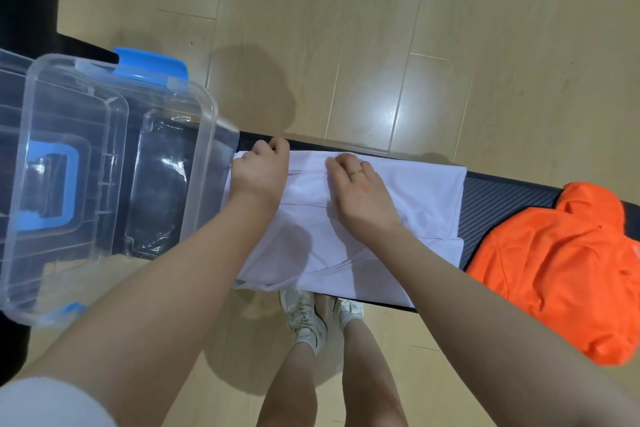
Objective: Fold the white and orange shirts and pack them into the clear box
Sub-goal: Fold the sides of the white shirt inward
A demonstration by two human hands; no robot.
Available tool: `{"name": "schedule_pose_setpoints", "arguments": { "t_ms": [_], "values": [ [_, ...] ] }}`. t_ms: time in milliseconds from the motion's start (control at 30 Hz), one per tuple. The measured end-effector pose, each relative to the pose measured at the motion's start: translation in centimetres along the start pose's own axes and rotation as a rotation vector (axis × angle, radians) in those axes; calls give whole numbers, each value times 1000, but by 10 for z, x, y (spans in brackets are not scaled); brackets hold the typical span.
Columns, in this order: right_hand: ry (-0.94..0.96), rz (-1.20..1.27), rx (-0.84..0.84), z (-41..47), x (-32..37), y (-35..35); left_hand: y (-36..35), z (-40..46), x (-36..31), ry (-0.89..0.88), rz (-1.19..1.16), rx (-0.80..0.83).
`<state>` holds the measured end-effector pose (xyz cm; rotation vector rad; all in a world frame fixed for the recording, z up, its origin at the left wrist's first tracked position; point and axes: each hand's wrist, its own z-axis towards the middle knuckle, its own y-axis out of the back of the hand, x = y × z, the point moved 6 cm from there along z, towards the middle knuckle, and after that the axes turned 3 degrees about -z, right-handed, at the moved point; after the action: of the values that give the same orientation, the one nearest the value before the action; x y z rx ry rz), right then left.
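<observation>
Your clear box [104, 163] crowds the white shirt [426, 194] on the left; bare table [485, 198] separates it from the orange shirt [554, 260]

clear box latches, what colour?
Blue, on the clear box; its latch shows best in the head view.
</observation>
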<state>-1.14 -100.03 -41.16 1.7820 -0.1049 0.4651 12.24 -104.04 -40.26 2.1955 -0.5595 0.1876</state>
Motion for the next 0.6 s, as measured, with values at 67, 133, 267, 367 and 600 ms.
{"name": "schedule_pose_setpoints", "arguments": {
  "t_ms": [67, 133, 267, 367, 600],
  "values": [
    [-18, 17, 24, -7, -7, 4, 1, -15, 6, 31, 3, -84],
    [-79, -82, -21, -18, -15, 10, -14, -23, 4, 89, -123, -80],
    [-196, -186, -104, -50, -37, 19, -34, -45, -9, 218, -332, 39],
    [-232, -145, -90, -78, -65, 14, -43, -47, -9, 254, -336, -1],
    [-215, 28, -114, -82, -60, 24, -7, -41, -60, -132, -473, -499]
  ]
}}
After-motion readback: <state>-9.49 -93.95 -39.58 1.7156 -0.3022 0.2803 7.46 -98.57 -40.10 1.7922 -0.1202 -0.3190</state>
